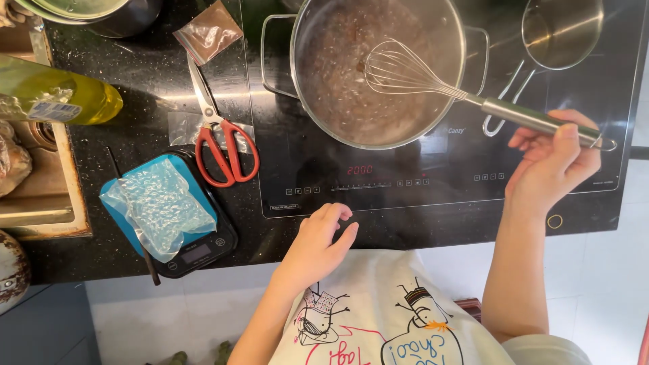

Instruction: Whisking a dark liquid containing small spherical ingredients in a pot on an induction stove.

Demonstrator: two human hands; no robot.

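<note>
Open glass is lying along the near strip of the cooktop [433, 203], between the left hand [318, 240] and the right hand [551, 162], giving a hand passing room there. Farther back, the pot [378, 67] is filling the middle, and the whisk [473, 98] is slanting out of it to the right, barring the way toward the small saucepan [561, 30] at the far right. To the left, the red scissors [220, 135] and the scale [196, 250] under its crumpled bag [162, 203] are crowding the tabotop's dark tabletop [142, 115], leaving narrow gaps between them.
</note>
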